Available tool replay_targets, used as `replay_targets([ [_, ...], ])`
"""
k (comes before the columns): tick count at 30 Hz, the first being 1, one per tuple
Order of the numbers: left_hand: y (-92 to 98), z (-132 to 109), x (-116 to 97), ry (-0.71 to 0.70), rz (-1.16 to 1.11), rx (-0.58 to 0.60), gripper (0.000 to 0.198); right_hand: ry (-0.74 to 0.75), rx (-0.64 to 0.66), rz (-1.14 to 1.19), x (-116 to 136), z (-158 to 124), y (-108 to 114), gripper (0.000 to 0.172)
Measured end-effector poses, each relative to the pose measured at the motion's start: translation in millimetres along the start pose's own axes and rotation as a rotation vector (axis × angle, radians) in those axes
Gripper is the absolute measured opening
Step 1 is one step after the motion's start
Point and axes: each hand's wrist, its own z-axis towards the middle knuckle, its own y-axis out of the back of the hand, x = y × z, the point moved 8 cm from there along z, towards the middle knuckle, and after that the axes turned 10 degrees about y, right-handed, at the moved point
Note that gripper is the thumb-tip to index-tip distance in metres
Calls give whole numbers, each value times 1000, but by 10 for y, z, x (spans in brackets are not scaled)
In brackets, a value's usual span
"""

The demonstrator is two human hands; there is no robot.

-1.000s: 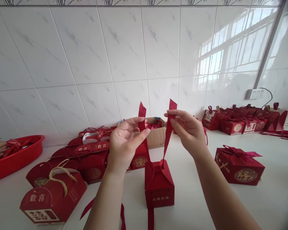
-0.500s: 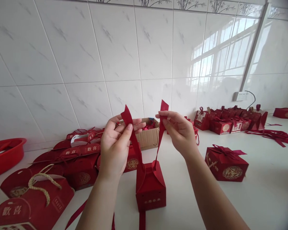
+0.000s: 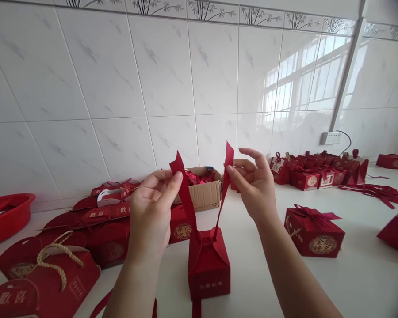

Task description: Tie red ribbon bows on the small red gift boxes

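Observation:
A small red gift box (image 3: 209, 271) stands upright on the table between my forearms, its top flaps folded in. Two ends of a dark red ribbon (image 3: 187, 194) rise from slots in its top. My left hand (image 3: 154, 205) pinches one end between thumb and fingers. The other end is pinched by my right hand (image 3: 254, 183), whose index finger is lifted away. Both ends are held up and apart, forming a V above the box. More ribbon lies under and in front of the box.
Red boxes (image 3: 109, 238) crowd the left side, one with a rope handle (image 3: 53, 260). A red basin (image 3: 11, 216) stands at far left. Behind is a cardboard box (image 3: 204, 194) of red pieces. To the right are a bow-tied box (image 3: 315, 234), rows of boxes (image 3: 308, 176) and loose ribbons (image 3: 374, 192).
My right hand has shifted slightly right and its index finger has lifted off the ribbon. My left hand has moved a little left. The view has tilted slightly upward.

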Motion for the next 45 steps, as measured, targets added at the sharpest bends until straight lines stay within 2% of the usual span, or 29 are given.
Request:
replay_targets([
  [5, -9, -41, -55, -32, -5, 10, 16, -15, 0, 6, 5, -16, 3, 30],
  [13, -42, -137, -122, -89, 45, -5, 11, 51, 46, -35, 190, -43, -39, 29],
  [18, -11, -157, -157, -111, 77, -24, 12, 43, 38, -47, 187, -50, -49, 25],
  [28, -107, -180, -106, -33, 118, 107, 14, -33, 2, 54, 93, -83, -43, 7],
  [33, -195, -222, -117, -83, 288, 167, 14, -207, 164, 47, 24, -136, -189, 12],
  [38, -284, -210, -18, 17, 410, 236, 32, -229, 350, 65, 60, -201, -345, 16],
  [42, -300, -186, 41, 55, 350, 252, 41, -290, 483, 204, 56, -282, -452, 20],
  [45, -324, -183, 71, 97, 230, 321, 38, -334, 506, 253, 2, -306, -475, 22],
])
